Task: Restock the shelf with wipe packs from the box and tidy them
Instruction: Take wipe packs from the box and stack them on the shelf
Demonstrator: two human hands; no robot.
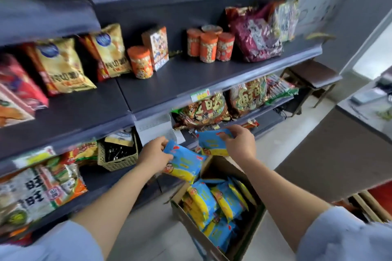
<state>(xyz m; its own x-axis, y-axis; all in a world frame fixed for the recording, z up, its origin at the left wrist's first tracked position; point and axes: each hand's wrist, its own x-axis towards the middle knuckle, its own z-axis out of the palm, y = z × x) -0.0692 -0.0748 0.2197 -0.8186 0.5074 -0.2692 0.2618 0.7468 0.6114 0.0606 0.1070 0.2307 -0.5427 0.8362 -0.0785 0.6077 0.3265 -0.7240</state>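
Blurred past reading: print on wipe packs (214,205) in box (188,222), itself cropped by bottom edge. Hidden under right grip (237,142): one corner of its wipe pack (212,142). Smeared, cut at left edge: snack bags (19,89).

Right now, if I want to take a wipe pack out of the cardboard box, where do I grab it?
Pinch the top edge of a wipe pack and come straight down from above. The packs stand on end, crowded side by side, and the cardboard box is open on top, so its walls block the sides. The top edge is probably the easiest part to reach.
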